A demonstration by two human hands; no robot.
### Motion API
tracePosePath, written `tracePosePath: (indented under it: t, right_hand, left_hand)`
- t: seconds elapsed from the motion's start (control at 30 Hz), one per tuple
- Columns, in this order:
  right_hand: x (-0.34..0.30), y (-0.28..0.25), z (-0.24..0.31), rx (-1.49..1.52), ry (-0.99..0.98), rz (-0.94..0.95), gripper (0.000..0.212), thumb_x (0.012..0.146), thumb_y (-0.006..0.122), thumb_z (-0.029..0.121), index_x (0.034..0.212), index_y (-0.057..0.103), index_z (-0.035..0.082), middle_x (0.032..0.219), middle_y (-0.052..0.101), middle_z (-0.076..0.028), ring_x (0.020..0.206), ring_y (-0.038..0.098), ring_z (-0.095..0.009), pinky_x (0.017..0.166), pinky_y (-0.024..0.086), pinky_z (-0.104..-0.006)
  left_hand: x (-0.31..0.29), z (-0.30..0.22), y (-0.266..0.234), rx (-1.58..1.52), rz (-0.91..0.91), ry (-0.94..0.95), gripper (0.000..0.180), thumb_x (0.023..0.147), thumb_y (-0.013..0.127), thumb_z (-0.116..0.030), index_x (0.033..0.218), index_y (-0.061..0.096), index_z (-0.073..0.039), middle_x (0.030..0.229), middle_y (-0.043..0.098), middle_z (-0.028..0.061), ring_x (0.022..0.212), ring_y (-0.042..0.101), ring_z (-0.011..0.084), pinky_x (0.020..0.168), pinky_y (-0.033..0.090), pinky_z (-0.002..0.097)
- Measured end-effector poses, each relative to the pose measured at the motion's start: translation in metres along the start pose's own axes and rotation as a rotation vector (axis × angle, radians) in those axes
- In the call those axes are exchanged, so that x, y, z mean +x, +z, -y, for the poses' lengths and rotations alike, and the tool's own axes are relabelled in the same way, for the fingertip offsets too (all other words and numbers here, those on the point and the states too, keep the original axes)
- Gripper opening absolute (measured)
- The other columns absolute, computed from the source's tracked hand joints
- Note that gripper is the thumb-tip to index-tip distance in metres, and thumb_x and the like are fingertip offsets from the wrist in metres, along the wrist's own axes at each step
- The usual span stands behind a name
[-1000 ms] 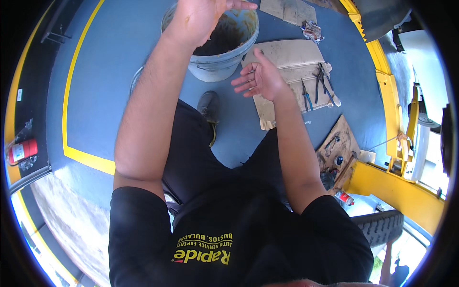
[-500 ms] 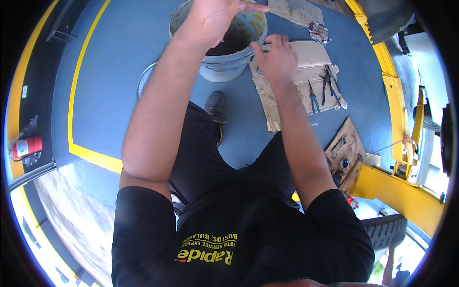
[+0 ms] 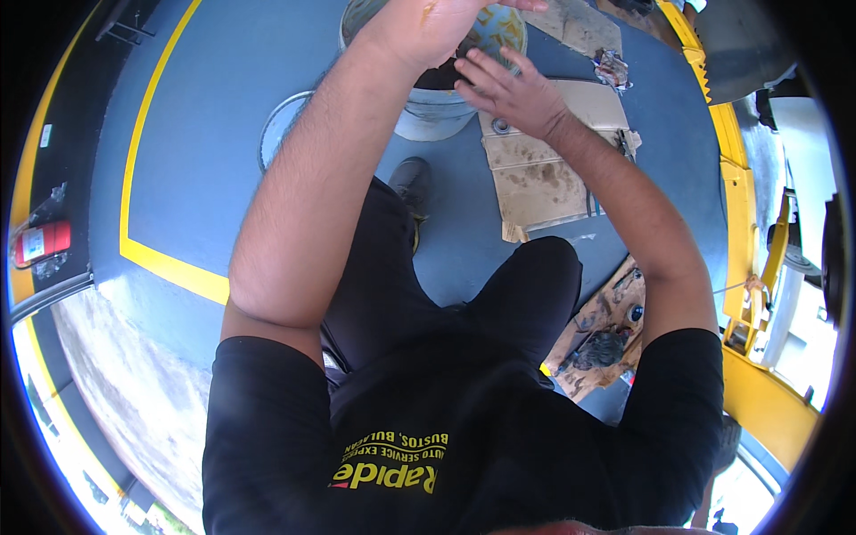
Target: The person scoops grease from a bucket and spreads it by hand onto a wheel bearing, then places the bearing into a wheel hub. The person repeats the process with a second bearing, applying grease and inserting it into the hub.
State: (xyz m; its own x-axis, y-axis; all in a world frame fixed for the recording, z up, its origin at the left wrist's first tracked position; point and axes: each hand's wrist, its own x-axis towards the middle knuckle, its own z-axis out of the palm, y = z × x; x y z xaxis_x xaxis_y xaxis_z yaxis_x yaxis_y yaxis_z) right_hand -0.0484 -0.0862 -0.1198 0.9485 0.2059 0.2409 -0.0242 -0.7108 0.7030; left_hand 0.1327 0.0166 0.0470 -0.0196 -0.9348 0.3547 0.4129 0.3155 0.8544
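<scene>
My left hand is raised over a pale grey bucket and is cut off by the top edge. One of its digits stretches to the right; the others are out of view. An orange-brown smear marks the wrist. To its right, my right hand hangs open near the bucket's rim, fingers spread and nothing in them. Dark matter lies inside the bucket, and yellow-brown streaks coat its inner wall. Beneath the right hand, a stained flat piece of cardboard bears a small metal ring.
Right of my knees lies a dirty board with dark parts. A crumpled wrapper rests near another cardboard sheet. Yellow lift framework stands on the right. A red fire extinguisher is at far left.
My right hand has swung left toward the bucket, its fingers spreading. Its forearm now hides most of the pliers on the cardboard. My left hand has shifted slightly right and up in view.
</scene>
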Motion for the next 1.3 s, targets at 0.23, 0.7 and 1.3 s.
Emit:
tracePosePath:
  t: [0.23,0.7,1.3]
  right_hand:
    - [-0.041,-0.031,0.038,0.536,0.848,-0.014,0.086,0.075,0.088,0.025,0.147,0.042,0.015,0.146,0.045,-0.016,0.138,0.041,-0.033,0.113,0.036,-0.0526]
    - [-0.057,-0.030,0.094,0.979,1.820,-0.368,0.068,0.078,0.093,0.020,0.124,0.046,0.003,0.125,0.047,-0.013,0.119,0.049,-0.027,0.094,0.047,-0.0412]
    - [-0.145,0.130,0.173,1.139,1.496,0.646,0.033,0.091,0.064,0.017,0.122,0.065,0.006,0.119,0.071,-0.012,0.110,0.070,-0.033,0.091,0.057,-0.0430]
  left_hand:
    - [0.008,-0.004,0.003,-0.021,-0.058,-0.027,0.050,0.106,0.050,-0.049,0.128,0.064,-0.006,0.129,0.066,0.0083,0.116,0.062,0.0208,0.098,0.047,0.0390]
    - [0.013,0.010,0.014,0.063,-0.009,-0.044,0.052,0.109,0.043,-0.046,0.131,0.060,-0.002,0.134,0.064,0.0148,0.120,0.063,0.0262,0.099,0.049,0.0403]
    - [0.010,0.026,-0.012,0.282,0.174,-0.090,0.088,0.101,0.032,-0.068,0.148,0.047,0.005,0.154,0.043,0.0317,0.139,0.049,0.0447,0.113,0.039,0.0515]
